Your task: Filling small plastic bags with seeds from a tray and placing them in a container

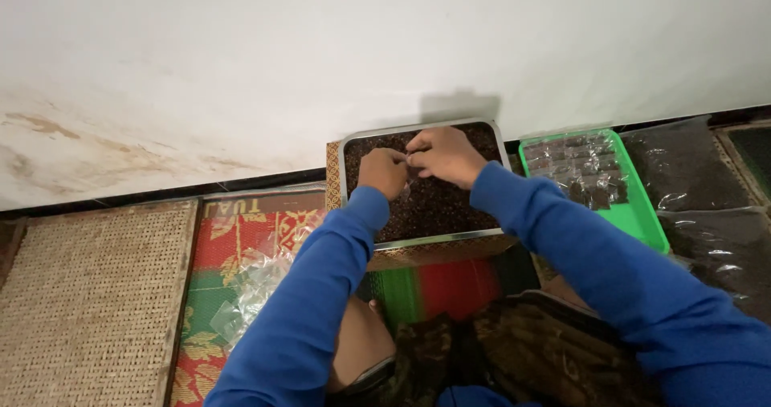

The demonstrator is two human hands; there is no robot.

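Our left hand (383, 172) and right hand (444, 155) meet over the metal tray (423, 242) of dark brown grains (434, 206); fingers pinch a small clear bag (408, 184), barely visible; the tray sits by the wall, beside a green tray (646, 218).

We cannot tell what our left hand (383, 172) and right hand (444, 155) pinch between them; it is too small. Our arms hide part of the metal tray (423, 243). The frame's edge crops the dark bags (707, 206) at right.
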